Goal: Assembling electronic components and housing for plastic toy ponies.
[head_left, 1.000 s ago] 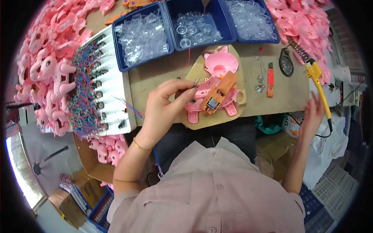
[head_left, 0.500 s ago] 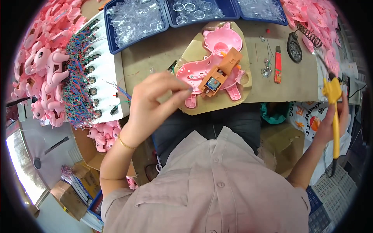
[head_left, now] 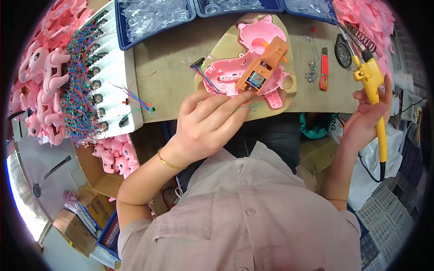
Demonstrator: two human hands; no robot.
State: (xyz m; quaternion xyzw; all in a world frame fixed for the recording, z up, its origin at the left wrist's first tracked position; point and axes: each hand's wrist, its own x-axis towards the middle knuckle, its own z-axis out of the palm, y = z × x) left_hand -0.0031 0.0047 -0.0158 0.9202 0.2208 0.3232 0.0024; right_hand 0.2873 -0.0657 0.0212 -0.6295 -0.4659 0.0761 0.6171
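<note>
My left hand (head_left: pixel 210 124) is closed at the near edge of the tan holder (head_left: pixel 217 56), fingertips against the lower end of an orange gearbox (head_left: pixel 262 67). Thin coloured wires (head_left: pixel 209 80) run from a small dark part into its fingers, and wire ends stick out beyond them; the grip itself is partly hidden. The gearbox lies across an open pink toy shell half (head_left: pixel 233 67) seated in the holder. Off to the right, my right hand (head_left: pixel 368 115) grips a yellow soldering gun (head_left: pixel 371 81), its tip raised toward the far side.
A white ridged tray (head_left: pixel 118 67) holds wired round parts at left, beside piled pink toys (head_left: pixel 45 77). Blue bins (head_left: pixel 194 18) of clear plastic parts line the back. A red cutter (head_left: pixel 324 70), a coiled-spring iron stand (head_left: pixel 343 52) and pink shells (head_left: pixel 361 13) sit at right.
My left hand has come down and right to the gearbox's lower end. Another wired piece now shows on the white tray's edge. My right hand has brought the soldering gun up and inward.
</note>
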